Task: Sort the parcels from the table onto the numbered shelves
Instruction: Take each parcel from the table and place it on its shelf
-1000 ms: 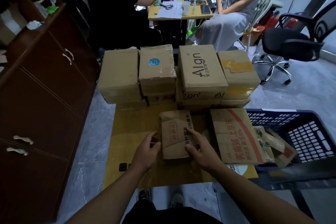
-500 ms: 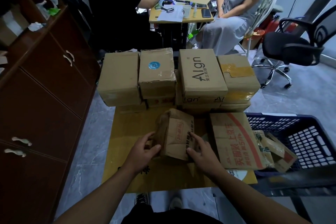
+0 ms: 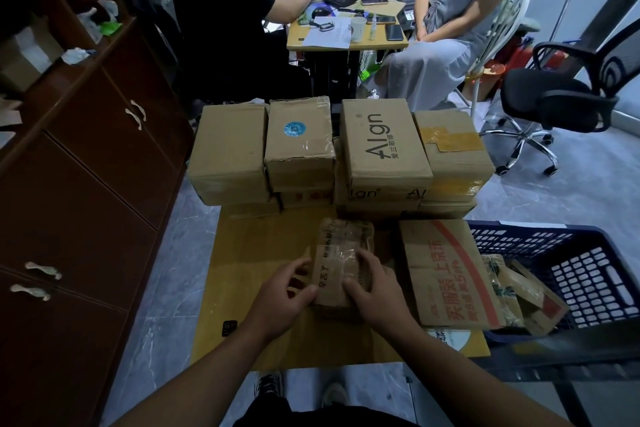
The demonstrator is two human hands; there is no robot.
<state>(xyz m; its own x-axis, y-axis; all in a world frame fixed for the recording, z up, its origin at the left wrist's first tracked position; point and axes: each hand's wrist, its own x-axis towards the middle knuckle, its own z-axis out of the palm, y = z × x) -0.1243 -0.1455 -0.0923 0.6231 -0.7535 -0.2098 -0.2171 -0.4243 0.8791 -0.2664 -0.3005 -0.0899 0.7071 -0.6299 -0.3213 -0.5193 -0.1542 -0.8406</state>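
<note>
A small taped cardboard parcel (image 3: 341, 255) sits in the middle of the yellow table (image 3: 256, 253). My left hand (image 3: 282, 298) grips its left side and my right hand (image 3: 372, 288) grips its right side. A taped face with black writing is turned up toward me. Behind it, stacked brown boxes fill the table's far edge, among them a plain box (image 3: 230, 152), a box with a blue sticker (image 3: 298, 140), an "Align" box (image 3: 382, 142) and a box with yellow tape (image 3: 450, 146). To the right lies a flat carton with red print (image 3: 446, 270).
A dark wooden cabinet (image 3: 86, 184) stands close on the left. A blue plastic crate (image 3: 581, 274) holding small packages sits at the right. Two people sit at a desk (image 3: 346, 35) beyond the boxes. A black office chair (image 3: 561, 97) is at the far right.
Both hands have turned the small parcel over on the table, from its printed face through a tilted position to a taped face with writing now up.
</note>
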